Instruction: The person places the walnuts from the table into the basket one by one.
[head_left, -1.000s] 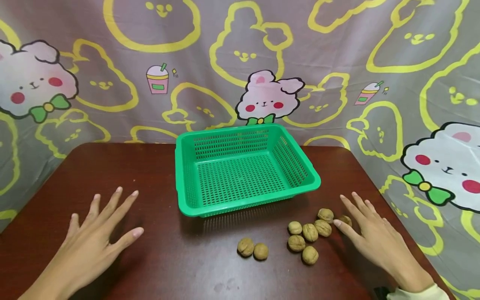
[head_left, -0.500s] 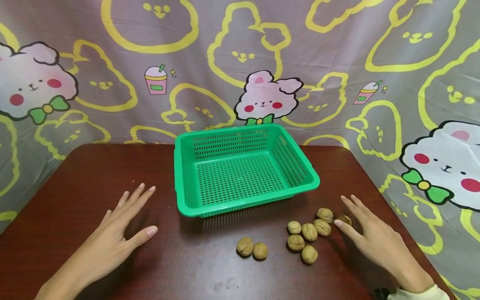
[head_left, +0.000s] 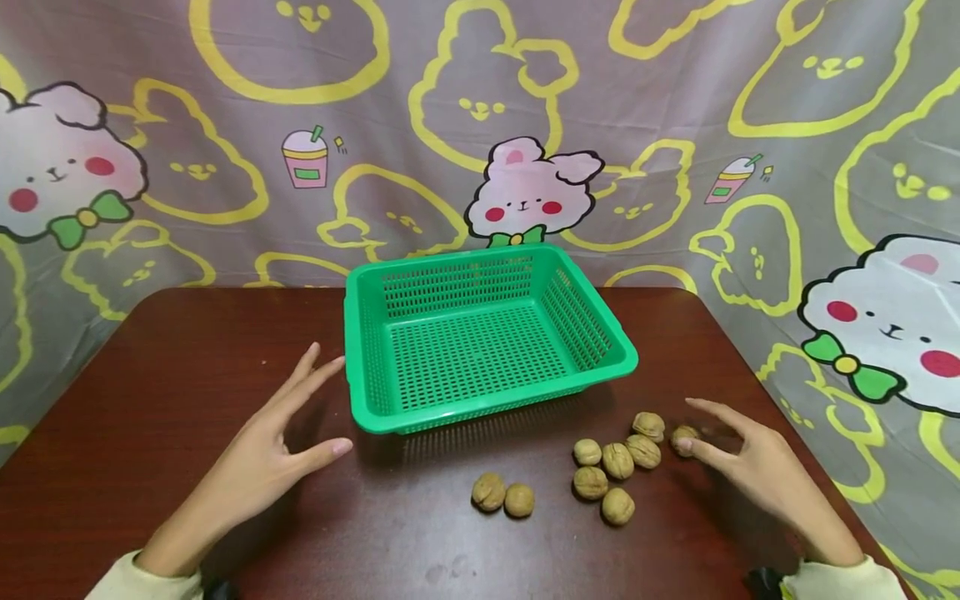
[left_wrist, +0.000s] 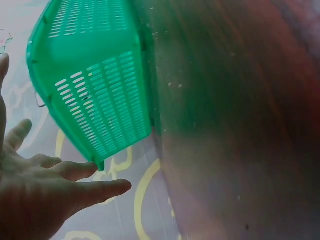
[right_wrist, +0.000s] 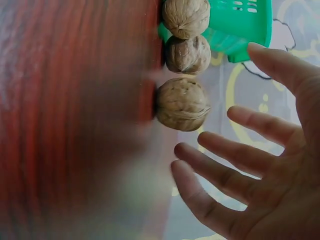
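A green plastic basket [head_left: 487,402] with slotted walls stands on the table. Beside its left side is my left hand [head_left: 258,458], fingers extended and thumb spread, holding nothing; whether a fingertip touches the rim I cannot tell. My right hand [head_left: 765,471] hovers at the right with thumb and fingers apart. Closest to it lies one walnut [head_left: 683,441], seen larger as a walnut [right_wrist: 182,105] in the right wrist view, with a gap between it and the fingers there. Several more walnuts [head_left: 617,461] cluster left of it. A pair of walnuts [head_left: 488,492] lies in front of the basket.
The dark red-brown wooden table [head_left: 150,400] has rounded far corners. Behind it and along its right side hangs a grey cloth [head_left: 420,125] with cartoon rabbits and yellow outlines. The basket stands near the far edge.
My left hand has moved right, up to the basket's left side. My right hand has turned slightly, with its fingers bending toward the nearest walnut. Basket and walnuts have stayed in place.
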